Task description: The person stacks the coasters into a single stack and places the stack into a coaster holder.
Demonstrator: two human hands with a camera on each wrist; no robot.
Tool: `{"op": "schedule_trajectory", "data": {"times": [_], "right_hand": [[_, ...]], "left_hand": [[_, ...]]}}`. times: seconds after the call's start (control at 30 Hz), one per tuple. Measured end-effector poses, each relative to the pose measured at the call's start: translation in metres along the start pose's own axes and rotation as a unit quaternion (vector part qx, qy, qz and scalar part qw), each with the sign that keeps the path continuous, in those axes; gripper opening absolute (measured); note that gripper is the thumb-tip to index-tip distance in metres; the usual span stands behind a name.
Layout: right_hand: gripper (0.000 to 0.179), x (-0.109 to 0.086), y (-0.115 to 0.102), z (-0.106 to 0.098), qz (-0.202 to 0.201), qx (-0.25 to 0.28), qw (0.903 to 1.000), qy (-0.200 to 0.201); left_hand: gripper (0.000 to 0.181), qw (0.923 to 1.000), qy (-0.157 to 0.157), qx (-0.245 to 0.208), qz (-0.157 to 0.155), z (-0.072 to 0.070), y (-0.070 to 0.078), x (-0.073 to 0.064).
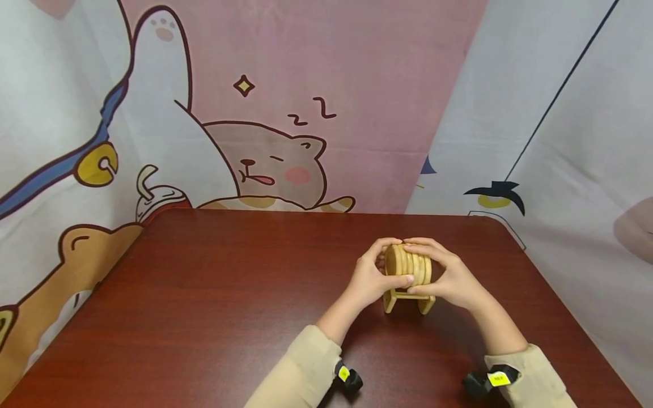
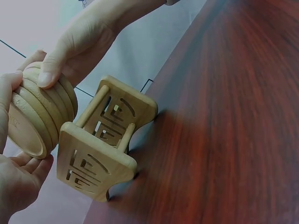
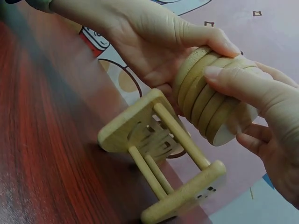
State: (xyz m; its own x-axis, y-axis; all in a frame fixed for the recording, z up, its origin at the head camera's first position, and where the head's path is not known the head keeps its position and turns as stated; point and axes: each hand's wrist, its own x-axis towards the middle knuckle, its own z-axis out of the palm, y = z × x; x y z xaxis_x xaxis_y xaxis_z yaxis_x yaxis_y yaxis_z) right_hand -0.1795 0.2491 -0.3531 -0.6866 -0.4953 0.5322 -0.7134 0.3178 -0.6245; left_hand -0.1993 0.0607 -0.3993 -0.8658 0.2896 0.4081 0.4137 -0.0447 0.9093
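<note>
Several round wooden coasters (image 1: 419, 265) are held together on edge as a stack between both hands. My left hand (image 1: 371, 277) grips the stack from the left, its thumb along the near side and its fingers over the top and behind. From the right, my right hand (image 1: 456, 280) holds the same stack between thumb and fingers. Just below is a wooden coaster holder (image 2: 91, 170), standing on the table with cut-out side panels joined by round rods (image 3: 180, 133). In both wrist views the coasters are above the holder's rods, out of its slot.
The holder stands on a dark reddish-brown table (image 1: 229, 294), right of its middle. A cloth backdrop (image 1: 367, 102) with cartoon animals hangs behind the far edge and along the sides. Each sleeve cuff carries a black wrist camera (image 1: 351, 381).
</note>
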Motion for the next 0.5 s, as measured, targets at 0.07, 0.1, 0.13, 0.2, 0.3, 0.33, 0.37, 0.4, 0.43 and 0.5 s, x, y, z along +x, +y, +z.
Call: {"op": "schedule_trajectory", "data": {"times": [0.07, 0.1, 0.13, 0.2, 0.3, 0.33, 0.37, 0.4, 0.43, 0.5], "right_hand": [[0.075, -0.0006, 0.0023, -0.0012, 0.002, 0.0, 1.0, -0.002], [0.075, -0.0009, 0.0032, -0.0019, 0.005, -0.001, 1.0, -0.003], [0.075, -0.0013, 0.0041, -0.0026, 0.007, -0.001, 1.0, -0.004], [0.075, -0.0018, 0.0052, -0.0038, 0.012, -0.001, 0.9999, -0.006], [0.074, -0.0021, 0.0063, -0.0054, 0.019, -0.001, 0.9998, -0.007], [0.074, -0.002, 0.0067, -0.0056, 0.021, 0.0, 0.9998, -0.008], [0.074, -0.0019, 0.007, -0.0057, 0.023, 0.0, 0.9997, -0.008], [0.074, -0.0018, 0.0075, -0.0057, 0.024, 0.0, 0.9997, -0.008], [0.074, -0.0018, 0.0079, -0.0056, 0.026, 0.0, 0.9996, -0.008], [0.074, -0.0019, 0.0088, -0.0051, 0.03, 0.001, 0.9995, -0.008]], "left_hand": [[0.063, 1.0, 0.001, -0.002, -0.001, 0.0017, -0.0012, 0.0008], [0.063, 1.0, 0.0, -0.003, -0.002, 0.0025, -0.0017, 0.0012], [0.063, 1.0, 0.0, -0.003, -0.003, 0.0034, -0.0023, 0.0016], [0.064, 1.0, 0.001, -0.004, -0.004, 0.0052, -0.004, 0.0027], [0.065, 1.0, 0.002, -0.006, -0.002, 0.0069, -0.0058, 0.0042], [0.065, 1.0, 0.003, -0.005, 0.0, 0.0072, -0.0064, 0.0047], [0.065, 1.0, 0.003, -0.006, 0.001, 0.0074, -0.0068, 0.005], [0.065, 1.0, 0.004, -0.007, 0.002, 0.0075, -0.0071, 0.0054], [0.065, 1.0, 0.003, -0.006, 0.003, 0.0073, -0.0074, 0.0056], [0.064, 1.0, 0.003, -0.002, 0.001, 0.0069, -0.008, 0.0058]]}}
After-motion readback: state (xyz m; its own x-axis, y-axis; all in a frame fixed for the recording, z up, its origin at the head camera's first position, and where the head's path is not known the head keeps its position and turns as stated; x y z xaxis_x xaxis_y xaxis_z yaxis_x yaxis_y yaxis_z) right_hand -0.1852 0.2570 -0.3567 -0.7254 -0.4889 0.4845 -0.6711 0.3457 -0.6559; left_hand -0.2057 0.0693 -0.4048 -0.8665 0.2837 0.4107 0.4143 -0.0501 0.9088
